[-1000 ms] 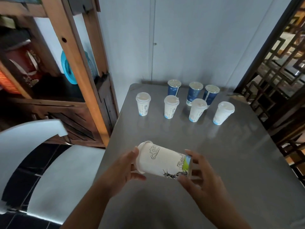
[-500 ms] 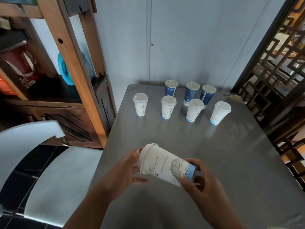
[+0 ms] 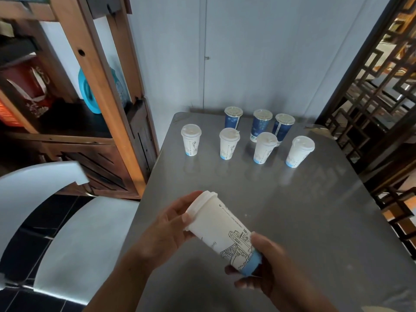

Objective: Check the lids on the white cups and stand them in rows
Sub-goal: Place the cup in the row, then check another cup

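Note:
I hold a white lidded cup [image 3: 221,228] with line drawings and a blue base on its side above the near part of the grey table [image 3: 315,210]. My left hand [image 3: 166,230] grips its lid end, thumb on the lid rim. My right hand [image 3: 267,266] grips the blue bottom end. Farther back, several white lidded cups stand upright in a row, from the leftmost white cup [image 3: 191,139] to the rightmost white cup [image 3: 299,151].
Three blue lidded cups [image 3: 261,122] stand behind the white row by the wall. A wooden shelf unit [image 3: 94,86] stands left of the table, a white chair [image 3: 67,221] at near left, and a dark lattice screen [image 3: 378,97] at right.
The held cup has turned in my hands, showing a different drawing, and its lid end has tilted up and away. The standing cups have not moved.

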`<state>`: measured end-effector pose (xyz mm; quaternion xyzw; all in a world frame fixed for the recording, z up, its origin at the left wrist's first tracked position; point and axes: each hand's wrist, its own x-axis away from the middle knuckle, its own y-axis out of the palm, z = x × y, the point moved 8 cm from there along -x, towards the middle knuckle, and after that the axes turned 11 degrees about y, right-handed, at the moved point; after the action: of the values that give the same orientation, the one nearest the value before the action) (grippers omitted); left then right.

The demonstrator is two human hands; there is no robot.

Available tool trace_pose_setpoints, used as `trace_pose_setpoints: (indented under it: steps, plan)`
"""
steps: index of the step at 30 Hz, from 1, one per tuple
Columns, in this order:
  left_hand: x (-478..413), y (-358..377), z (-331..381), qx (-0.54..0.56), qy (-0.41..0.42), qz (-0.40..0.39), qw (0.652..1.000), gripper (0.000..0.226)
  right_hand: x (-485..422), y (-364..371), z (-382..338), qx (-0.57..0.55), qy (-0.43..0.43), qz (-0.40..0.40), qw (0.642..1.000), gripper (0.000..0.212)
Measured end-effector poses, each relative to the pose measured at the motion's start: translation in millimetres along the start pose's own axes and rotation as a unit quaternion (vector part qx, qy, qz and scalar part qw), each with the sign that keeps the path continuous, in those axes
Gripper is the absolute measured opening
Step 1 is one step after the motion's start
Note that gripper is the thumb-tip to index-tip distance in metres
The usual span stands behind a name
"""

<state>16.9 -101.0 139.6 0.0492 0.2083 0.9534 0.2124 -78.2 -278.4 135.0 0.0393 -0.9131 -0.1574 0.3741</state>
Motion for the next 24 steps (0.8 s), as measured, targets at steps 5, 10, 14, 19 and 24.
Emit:
trace_pose_setpoints:
  steps: [5,10,14,19,24]
  plan:
    - [-2.8,6.0,-9.8,-0.008,-0.011,0.014,1.0,0.043,0.5,-2.6,-12.8,0.051,-0.088,0.049,0.994,0.043]
    - [-7.9,0.4,-19.1,-0.01,-0.071,0.109,0.991,0.058,17.1,-0.9,-30.4,0.252,-0.229,0.176,0.924,0.044]
    - [-9.3,2.6,-20.2,0.005,-0.073,0.127,0.989,0.058,12.1,-4.3,-20.7,0.25,-0.21,0.159,0.932,0.053]
    - [-25.9,24.2,-16.6,-0.045,-0.054,0.106,0.992,0.048,5.0,-13.0,-10.1,0.269,-0.162,0.147,0.938,0.059]
    - [-51.8,94.7,-30.1,-0.071,-0.032,0.038,0.996,0.048,16.1,-53.5,-13.9,0.206,-0.145,0.172,0.952,0.052]
